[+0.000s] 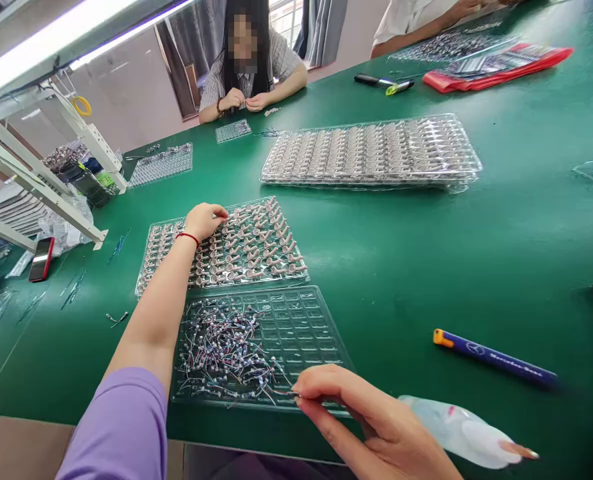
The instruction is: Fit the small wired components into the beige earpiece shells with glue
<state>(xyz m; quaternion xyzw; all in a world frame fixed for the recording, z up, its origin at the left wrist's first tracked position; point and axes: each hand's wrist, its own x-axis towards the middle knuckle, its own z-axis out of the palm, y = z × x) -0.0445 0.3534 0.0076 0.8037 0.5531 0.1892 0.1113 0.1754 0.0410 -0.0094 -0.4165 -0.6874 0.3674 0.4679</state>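
My left hand [205,221] reaches over a clear tray [143,283] filled with rows of small beige earbud-like housings [251,243]. Its fingers are curled down among the housings, and whatever they pinch is hidden. In front lies a second clear tray [303,327], with a tangled heap of tiny wired components [223,347] on its left side. At the near edge of that tray my right hand [366,417] pinches one small wired component [287,393] between thumb and forefinger, its thin wires pointing left toward the heap.
To the right lie a blue pen-like tool [496,359] and a soft squeeze bottle [456,427]. Stacked filled trays [371,153] stand farther back. A co-worker [251,73] sits across the green table. A metal frame [41,180] and a phone [41,260] are at left.
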